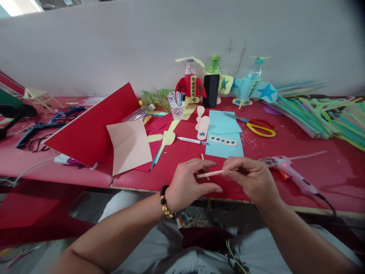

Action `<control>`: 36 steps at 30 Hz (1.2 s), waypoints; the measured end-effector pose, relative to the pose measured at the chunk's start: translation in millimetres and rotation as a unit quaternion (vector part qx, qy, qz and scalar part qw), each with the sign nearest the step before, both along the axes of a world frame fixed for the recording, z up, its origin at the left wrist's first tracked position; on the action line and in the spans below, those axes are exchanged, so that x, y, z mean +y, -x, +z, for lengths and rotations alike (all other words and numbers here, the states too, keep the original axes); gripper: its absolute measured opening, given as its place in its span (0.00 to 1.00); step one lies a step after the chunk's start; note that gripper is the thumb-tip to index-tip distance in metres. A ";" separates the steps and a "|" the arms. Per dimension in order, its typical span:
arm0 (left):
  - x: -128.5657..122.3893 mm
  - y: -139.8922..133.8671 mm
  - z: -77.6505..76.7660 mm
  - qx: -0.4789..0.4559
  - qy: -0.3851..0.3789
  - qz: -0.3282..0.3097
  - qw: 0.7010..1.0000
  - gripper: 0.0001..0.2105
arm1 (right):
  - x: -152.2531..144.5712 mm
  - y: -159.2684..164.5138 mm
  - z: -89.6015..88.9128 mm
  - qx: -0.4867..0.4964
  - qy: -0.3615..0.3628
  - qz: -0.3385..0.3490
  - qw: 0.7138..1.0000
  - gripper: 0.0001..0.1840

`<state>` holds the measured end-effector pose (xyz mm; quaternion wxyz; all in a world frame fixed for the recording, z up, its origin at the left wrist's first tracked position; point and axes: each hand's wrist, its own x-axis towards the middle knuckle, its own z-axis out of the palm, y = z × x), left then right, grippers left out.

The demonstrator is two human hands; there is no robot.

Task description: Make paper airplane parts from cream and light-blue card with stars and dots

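Note:
My right hand [251, 177] pinches a thin pale wooden stick [210, 174] between thumb and fingers, just above the front edge of the table. The stick points left, its free end between the thumb and fingers of my left hand [189, 177]. That hand is open, with thumb and forefinger apart; whether it touches the stick I cannot tell. A second thin stick [202, 156] shows behind, crossing the first in view; whether they are joined is unclear. Beyond my hands are light blue paper sheets [224, 150], a dotted strip [222, 140] and a white pen [191, 140].
A pink glue gun [293, 173] with a lit red light lies right of my right hand, its cord over the edge. Scissors [261, 129] lie farther back. Decorated bottle planes [251, 87] and a phone [211, 90] stand by the wall. A red board [99, 125] leans left.

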<state>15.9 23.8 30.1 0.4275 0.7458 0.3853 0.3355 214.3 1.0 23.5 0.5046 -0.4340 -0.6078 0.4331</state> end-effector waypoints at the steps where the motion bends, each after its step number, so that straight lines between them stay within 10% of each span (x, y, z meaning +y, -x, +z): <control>1: -0.8 -0.6 -1.2 0.008 -0.025 0.006 1.000 0.22 | -1.8 2.6 -1.2 0.002 -0.005 -0.004 1.000 0.03; 9: 0.2 -4.1 -9.1 -0.074 -0.165 0.034 0.983 0.06 | -5.4 11.6 -11.4 0.014 -0.030 0.002 0.999 0.04; 21: 5.6 1.3 -5.8 -0.069 -0.238 0.031 0.968 0.15 | -4.6 4.8 -12.6 0.039 -0.044 -0.019 0.998 0.07; 36: 10.8 9.4 2.7 -0.030 -0.162 -0.004 0.986 0.08 | -5.7 0.7 -12.5 0.041 -0.026 -0.040 0.998 0.06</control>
